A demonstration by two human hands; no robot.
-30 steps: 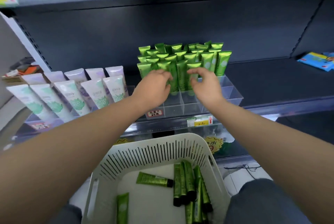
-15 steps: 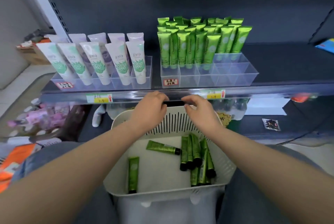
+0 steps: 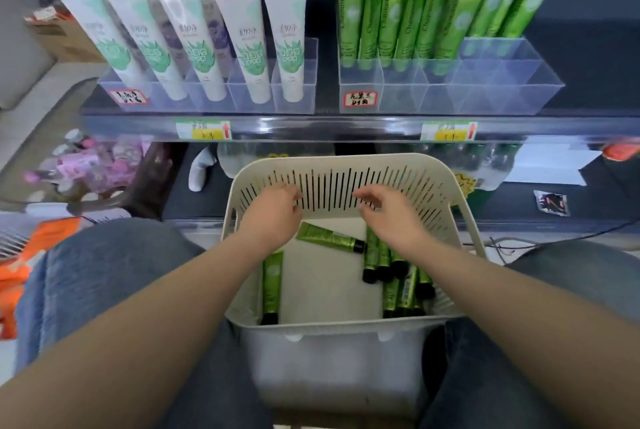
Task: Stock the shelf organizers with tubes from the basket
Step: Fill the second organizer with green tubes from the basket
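Note:
A cream slotted basket (image 3: 346, 165) sits between my knees, below the shelf. Several green tubes with black caps lie inside: one alone on the left (image 3: 272, 284), one slanted in the middle (image 3: 329, 238), a pile on the right (image 3: 403, 284). My left hand (image 3: 273, 217) and my right hand (image 3: 389, 217) hover inside the basket near its far wall, fingers curled loosely, holding nothing. On the shelf a clear organizer (image 3: 491, 85) holds upright green tubes (image 3: 429, 9) in its back rows; its front cells are bare.
A second clear organizer (image 3: 298, 82) on the left holds white and lilac tubes (image 3: 194, 40). The shelf's front rail (image 3: 322, 127) carries price labels. Pink packets (image 3: 93, 165) and an orange bag (image 3: 34, 248) lie on the left. My jeans-clad knees flank the basket.
Both hands have come down from the green tubes in the organizer, past the shelf rail, into the basket. The camera has tilted downward.

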